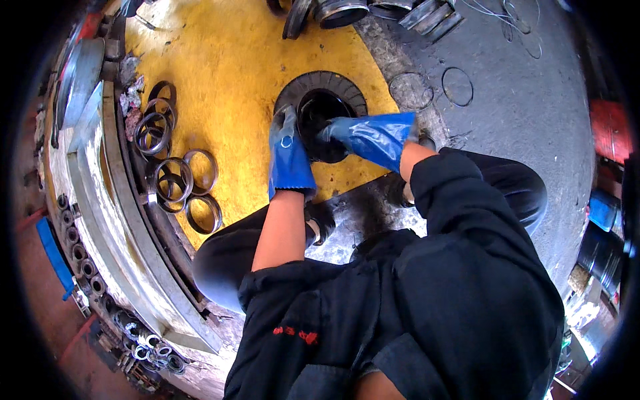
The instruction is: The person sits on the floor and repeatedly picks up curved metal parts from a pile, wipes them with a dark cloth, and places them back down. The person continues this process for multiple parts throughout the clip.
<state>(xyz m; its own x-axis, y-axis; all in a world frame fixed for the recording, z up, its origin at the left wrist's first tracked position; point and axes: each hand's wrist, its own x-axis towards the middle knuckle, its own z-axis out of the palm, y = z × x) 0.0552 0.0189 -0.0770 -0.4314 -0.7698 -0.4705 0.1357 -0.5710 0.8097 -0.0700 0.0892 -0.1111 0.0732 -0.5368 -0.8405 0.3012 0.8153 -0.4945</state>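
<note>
A black, hollow round part with a wide ribbed flange and a dark, glossy opening sits on the yellow floor sheet between my feet. My left hand, in a long blue glove, is closed on the left side of its rim. From the right, my right hand, gloved the same way, reaches over the opening. Its fingers are bunched at the inner wall, and whatever they hold is too dark to make out.
Several metal rings lie on the left of the yellow sheet, beside a long metal beam. More round metal parts stand at the far edge. Thin black rings and looped wire lie on the grey floor.
</note>
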